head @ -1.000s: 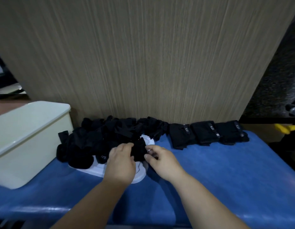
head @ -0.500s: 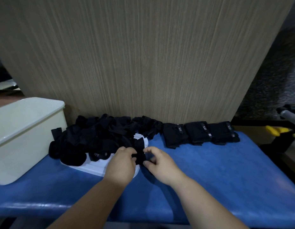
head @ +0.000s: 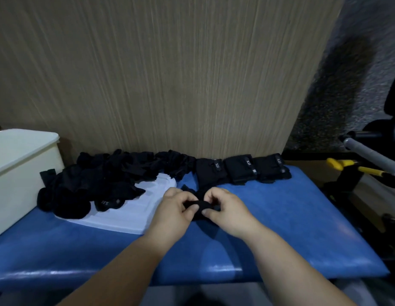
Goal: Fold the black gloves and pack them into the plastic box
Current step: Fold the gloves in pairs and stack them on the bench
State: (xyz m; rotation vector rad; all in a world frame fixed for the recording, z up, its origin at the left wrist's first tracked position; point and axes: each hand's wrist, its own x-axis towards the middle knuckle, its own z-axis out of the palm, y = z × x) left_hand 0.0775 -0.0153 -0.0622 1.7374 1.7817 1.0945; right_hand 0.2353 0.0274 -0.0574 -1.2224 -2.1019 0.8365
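One black glove (head: 199,207) is bunched between both hands over the blue padded table (head: 291,221). My left hand (head: 173,209) pinches its left end with thumb and curled fingers. My right hand (head: 227,209) pinches its right end the same way. A loose pile of black gloves (head: 99,177) lies to the left, partly on a white lid (head: 130,214). Three folded black gloves (head: 240,171) sit in a row against the wooden panel. The cream plastic box (head: 17,173) stands at the far left, its inside hidden.
A tall wood-grain panel (head: 170,74) backs the table. Off the right edge are a yellow-handled tool (head: 355,170), a grey bar (head: 368,154) and dark equipment. The table's front edge runs just below my forearms.
Both hands drew a glove out of the pile, away from the white lid and onto the blue surface nearer me. The view has shifted a little to the right.
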